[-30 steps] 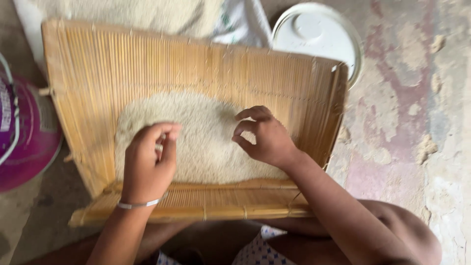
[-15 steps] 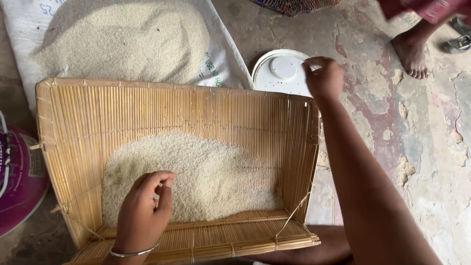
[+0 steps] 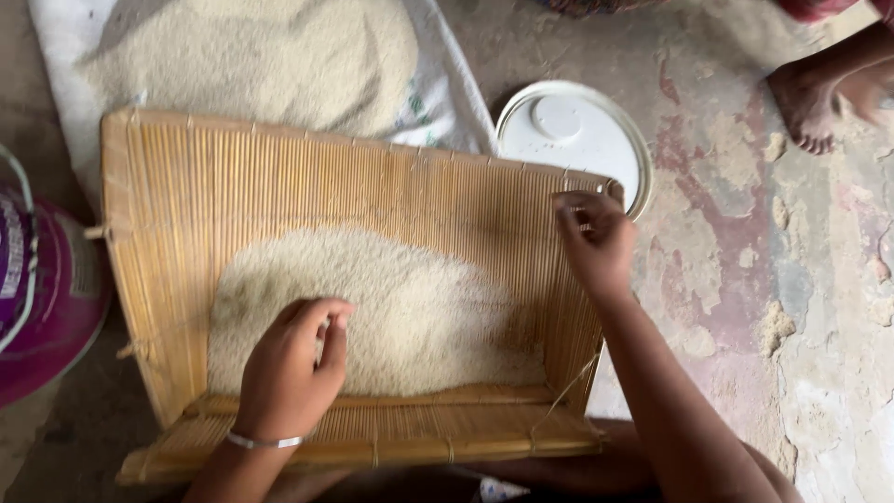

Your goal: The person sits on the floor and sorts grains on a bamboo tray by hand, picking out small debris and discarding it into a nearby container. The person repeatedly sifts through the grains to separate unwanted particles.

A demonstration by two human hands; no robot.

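Rice sorted on a woven bamboo tray

The rice heap [image 3: 391,307] fills the bamboo tray's [image 3: 186,186] middle; the left hand [image 3: 289,373] pinches grains at its near edge, the right hand [image 3: 596,242], fingers pinched, hovers at the far right corner beside a white lid [image 3: 577,140].

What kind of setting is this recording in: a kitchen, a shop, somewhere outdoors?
Most likely a household floor or yard where grain is cleaned by hand. A woven bamboo tray of rice lies on a worn, patchy cement floor, more rice is heaped on a white sack, and another person's bare foot stands nearby.
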